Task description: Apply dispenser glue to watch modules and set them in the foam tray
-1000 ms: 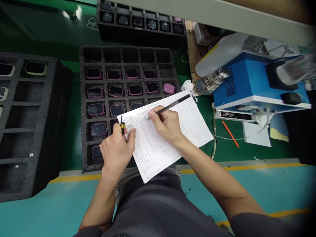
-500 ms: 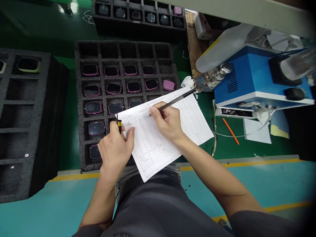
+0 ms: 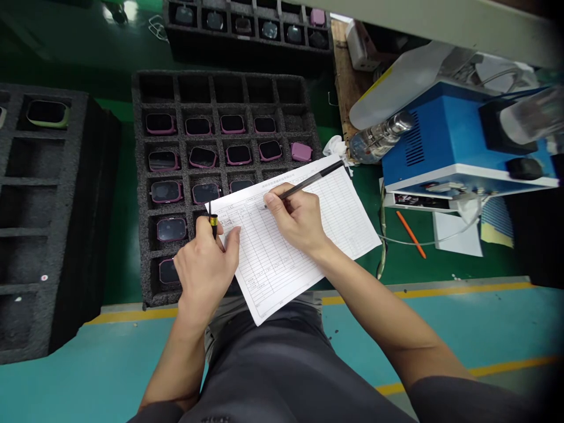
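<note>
A printed form with ruled rows (image 3: 304,235) lies slanted over the lower right part of a dark foam tray (image 3: 137,176). My right hand (image 3: 297,217) grips a black pen (image 3: 315,177), its tip down near the upper left of the sheet. My left hand (image 3: 205,258) is closed round a thin black tool with a yellow band (image 3: 214,221), its thumb resting on the sheet's left edge. Watches with purple frames, such as one (image 3: 166,191), sit in the tray's compartments; the sheet and my left hand cover some compartments.
Another foam tray (image 3: 83,176) stands at the left, one more (image 3: 247,50) at the back. To the right are a blue machine (image 3: 440,129), a glass bottle (image 3: 379,138), a large white bottle (image 3: 396,82), crumpled tissue (image 3: 335,147), an orange stick (image 3: 410,234) and a cable.
The pen in my right hand has tilted, its back end swinging slightly left, and my right fingers have shifted a little left. My left hand holds nearly the same place.
</note>
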`<state>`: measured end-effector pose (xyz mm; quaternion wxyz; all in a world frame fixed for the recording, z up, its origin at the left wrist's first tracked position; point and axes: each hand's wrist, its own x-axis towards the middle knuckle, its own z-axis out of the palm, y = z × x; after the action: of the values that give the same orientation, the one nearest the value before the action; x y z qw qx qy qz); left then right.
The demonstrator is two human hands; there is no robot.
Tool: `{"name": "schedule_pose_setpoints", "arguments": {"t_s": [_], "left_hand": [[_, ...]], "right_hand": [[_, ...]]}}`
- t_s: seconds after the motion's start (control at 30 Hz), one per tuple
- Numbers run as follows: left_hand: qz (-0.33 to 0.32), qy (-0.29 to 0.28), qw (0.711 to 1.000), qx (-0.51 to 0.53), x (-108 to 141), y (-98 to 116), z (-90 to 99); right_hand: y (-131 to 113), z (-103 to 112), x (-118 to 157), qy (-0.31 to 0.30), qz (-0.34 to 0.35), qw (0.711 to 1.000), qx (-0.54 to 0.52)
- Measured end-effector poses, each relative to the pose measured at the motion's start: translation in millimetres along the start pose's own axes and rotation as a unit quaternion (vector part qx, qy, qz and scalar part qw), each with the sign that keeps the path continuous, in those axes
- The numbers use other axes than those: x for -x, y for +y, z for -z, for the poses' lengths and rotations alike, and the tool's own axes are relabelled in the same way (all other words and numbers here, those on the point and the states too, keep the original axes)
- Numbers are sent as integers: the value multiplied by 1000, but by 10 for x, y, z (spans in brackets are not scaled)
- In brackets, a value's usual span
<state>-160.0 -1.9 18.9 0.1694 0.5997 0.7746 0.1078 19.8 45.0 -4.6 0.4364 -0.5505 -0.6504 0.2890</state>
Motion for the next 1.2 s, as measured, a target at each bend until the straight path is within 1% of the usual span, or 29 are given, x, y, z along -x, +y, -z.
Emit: {"name": "schedule_pose_setpoints", "arguments": {"t_s": [0.23,0.4,0.5,0.67,0.8,1.03,1.2], "left_hand": [[5,-23,999,-25,1,29,21],[5,-28,999,-38,8,27,21],[4,-26,999,-39,10,18,19],[5,-28,999,-40,-2,12,10],[1,-24,999,-30,-1,17,3],[-5,-22,1000,-19,10,3,6],[-8,-28,999,-28,16,-2,18]], "right_hand": [[-3,0,-7,-10,4,1000,9],[-9,1,-2,-11,8,1000,10],[-2,2,2,-9,1,1000,-5],[37,2,2,22,-14,998,-52],[56,-3,7,15,-23,998,-63],[48,-3,-10,18,-15,996,-82],[-6,38,-48,1,-39,995,-92]]}}
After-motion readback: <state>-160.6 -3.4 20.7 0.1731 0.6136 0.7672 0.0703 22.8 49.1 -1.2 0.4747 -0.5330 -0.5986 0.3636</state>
